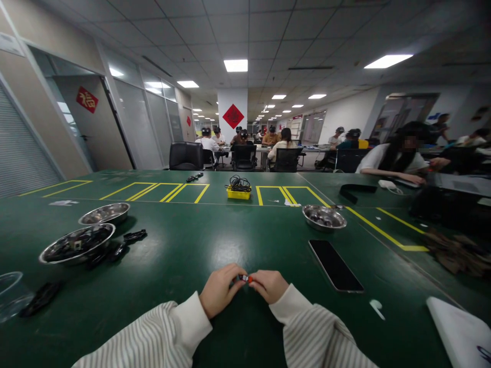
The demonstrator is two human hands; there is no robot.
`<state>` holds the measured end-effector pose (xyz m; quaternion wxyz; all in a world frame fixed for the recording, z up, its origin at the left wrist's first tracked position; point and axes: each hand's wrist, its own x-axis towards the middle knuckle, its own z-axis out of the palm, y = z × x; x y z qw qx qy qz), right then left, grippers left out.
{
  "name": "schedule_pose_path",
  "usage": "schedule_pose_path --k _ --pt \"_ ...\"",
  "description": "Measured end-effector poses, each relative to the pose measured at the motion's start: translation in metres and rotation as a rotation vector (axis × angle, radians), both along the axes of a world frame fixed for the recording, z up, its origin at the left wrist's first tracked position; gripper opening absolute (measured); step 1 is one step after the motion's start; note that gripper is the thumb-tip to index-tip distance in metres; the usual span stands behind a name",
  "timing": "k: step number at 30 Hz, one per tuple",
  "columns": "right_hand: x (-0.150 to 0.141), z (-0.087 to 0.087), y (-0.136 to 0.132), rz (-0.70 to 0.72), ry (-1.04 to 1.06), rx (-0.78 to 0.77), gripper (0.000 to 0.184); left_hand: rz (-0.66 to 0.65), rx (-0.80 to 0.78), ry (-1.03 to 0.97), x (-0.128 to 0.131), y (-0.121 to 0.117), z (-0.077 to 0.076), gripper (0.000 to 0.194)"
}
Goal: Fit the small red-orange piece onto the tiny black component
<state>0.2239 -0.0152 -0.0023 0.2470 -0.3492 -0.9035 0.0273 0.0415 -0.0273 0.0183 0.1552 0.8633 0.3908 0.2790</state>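
My left hand (pixel 221 289) and my right hand (pixel 270 286) meet low in the middle, above the green table (pixel 172 276). Pinched in the left fingertips is a small dark piece with a silvery part (pixel 244 278). The right thumb and finger close on a tiny orange-red piece (pixel 250 279) that touches or joins it; I cannot tell whether they are one object. Fingers hide most of both. To the right of my hands lies a black-screened phone (pixel 335 266). Beyond it a metal bowl (pixel 341 224) holds small dark parts.
At left stand two metal bowls, one (pixel 46 257) full of black parts and another (pixel 85 220) behind it. Black pieces (pixel 135 235) and a clear plastic cup (pixel 13 291) lie nearby. A yellow box (pixel 238 194) holds black cables. A white earbud (pixel 377 308) and a seated person (pixel 399 158) are at right.
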Motion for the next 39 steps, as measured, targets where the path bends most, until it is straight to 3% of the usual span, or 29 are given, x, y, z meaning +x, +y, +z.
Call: schedule_pose_path --k 15,24,35,39 --pt "-0.016 -0.009 -0.016 -0.289 -0.092 0.301 0.032 0.032 0.051 -0.013 -0.003 -0.001 -0.007 0.013" --pt "-0.010 -0.004 -0.019 -0.212 -0.065 0.274 0.034 0.067 0.050 -0.033 -0.002 -0.002 -0.006 0.014" --pt "-0.007 -0.006 -0.017 -0.130 0.083 0.445 0.032 0.008 0.119 -0.086 -0.003 -0.001 -0.009 0.015" --pt "-0.007 -0.007 -0.019 -0.147 0.069 0.430 0.031 -0.001 0.150 -0.086 -0.002 -0.002 -0.009 0.015"
